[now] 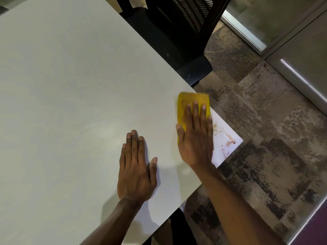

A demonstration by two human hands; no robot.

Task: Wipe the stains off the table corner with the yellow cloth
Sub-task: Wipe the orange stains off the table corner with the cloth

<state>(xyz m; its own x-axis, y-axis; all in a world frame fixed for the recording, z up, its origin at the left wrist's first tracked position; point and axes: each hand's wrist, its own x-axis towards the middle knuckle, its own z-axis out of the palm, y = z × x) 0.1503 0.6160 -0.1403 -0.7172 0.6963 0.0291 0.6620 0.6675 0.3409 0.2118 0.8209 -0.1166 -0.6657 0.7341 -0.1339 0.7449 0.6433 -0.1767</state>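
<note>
A folded yellow cloth lies on the white table near its right edge. My right hand presses flat on the cloth, fingers stretched over it, the palm covering its near part. Brownish smeared stains mark the table corner just right of that hand, between the hand and the corner tip. My left hand rests flat on the bare tabletop to the left, fingers together, holding nothing.
A black mesh office chair stands against the table's far right edge. Mottled brown and grey carpet lies beyond the corner. Metal-framed glass panels line the right side.
</note>
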